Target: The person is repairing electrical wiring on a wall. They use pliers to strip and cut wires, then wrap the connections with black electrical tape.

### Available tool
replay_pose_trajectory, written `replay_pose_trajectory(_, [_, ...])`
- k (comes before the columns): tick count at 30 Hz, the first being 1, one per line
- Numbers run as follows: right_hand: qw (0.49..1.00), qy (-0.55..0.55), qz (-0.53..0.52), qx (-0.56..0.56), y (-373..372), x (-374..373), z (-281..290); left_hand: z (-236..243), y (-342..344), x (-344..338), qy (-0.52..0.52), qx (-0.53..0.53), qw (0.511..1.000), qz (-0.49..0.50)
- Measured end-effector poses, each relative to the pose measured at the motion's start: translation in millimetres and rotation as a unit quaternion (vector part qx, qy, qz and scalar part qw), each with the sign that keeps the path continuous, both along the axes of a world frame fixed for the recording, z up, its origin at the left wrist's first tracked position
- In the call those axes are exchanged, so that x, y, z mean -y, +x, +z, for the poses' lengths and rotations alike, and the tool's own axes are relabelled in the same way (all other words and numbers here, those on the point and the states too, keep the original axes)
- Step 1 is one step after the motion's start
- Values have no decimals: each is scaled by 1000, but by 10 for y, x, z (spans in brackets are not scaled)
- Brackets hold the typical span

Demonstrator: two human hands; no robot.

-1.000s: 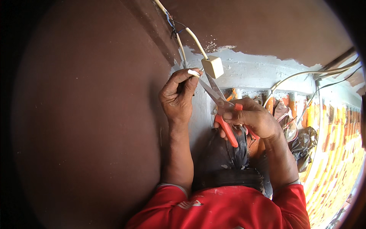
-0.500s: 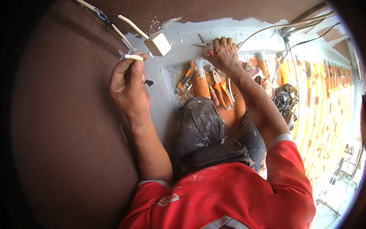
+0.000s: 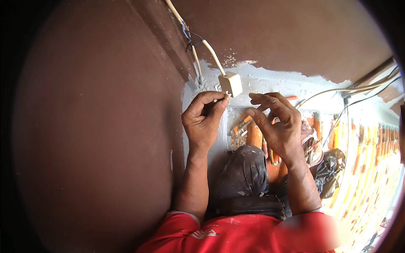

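My left hand [image 3: 201,120] is closed in a pinch, thumb against fingertips, on a short cream-white piece of cable [image 3: 227,96]. Its frayed-looking end points up, just in front of a white square box [image 3: 232,84] that hangs from a cream cable [image 3: 214,57]. To the right, my right hand [image 3: 280,122] is raised with thumb and fingers apart and nothing between them. Behind its fingers a red handle [image 3: 291,98] shows on the grey ledge; the rest of that tool is hidden.
A brown wall [image 3: 105,126] rises close on my left. Orange-handled tools [image 3: 241,125] lie on the roof tiles [image 3: 254,134], partly covered by my right hand. Loose cables [image 3: 329,90] run along the right, above a black plastic bag [image 3: 331,170].
My right hand has let go of the red-handled cutting tool on the ledge and come back toward my left hand. The cable piece now points upward instead of lying sideways. The view has shifted.
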State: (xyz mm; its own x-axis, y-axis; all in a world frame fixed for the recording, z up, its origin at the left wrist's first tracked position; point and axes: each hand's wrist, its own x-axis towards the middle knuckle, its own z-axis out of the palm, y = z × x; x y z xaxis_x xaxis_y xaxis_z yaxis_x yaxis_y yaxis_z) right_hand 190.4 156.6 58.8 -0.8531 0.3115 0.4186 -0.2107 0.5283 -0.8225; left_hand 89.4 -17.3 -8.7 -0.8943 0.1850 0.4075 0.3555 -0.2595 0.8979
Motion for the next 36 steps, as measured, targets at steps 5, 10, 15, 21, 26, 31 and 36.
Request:
replay_pose_trajectory(5, [990,109,8,-93,-386,242,206,233,-135,-7,17,-114,992,53])
replay_pose_trajectory(10, [988,110,36,-98,-601,276,389,331,-285,-11,22,-169,981,90])
replay_pose_trajectory(15, [963,198,85,-162,-922,165,509,369,-427,-10,7,-204,970,134])
replay_pose_trajectory(21, [977,116,139,-116,-1334,165,543,495,-548,-134,108,-68,983,130])
replay_pose_trajectory(26, [987,54,135,-66,-1599,226,588,507,-672,-201,192,8,969,154])
replay_pose_trajectory(31, [943,276,30,-183,-2058,172,666,337,-673,-243,159,55,970,173])
replay_pose_trajectory(36, [934,303,-1,-189,-2206,228,663,165,-627,-351,146,46,972,177])
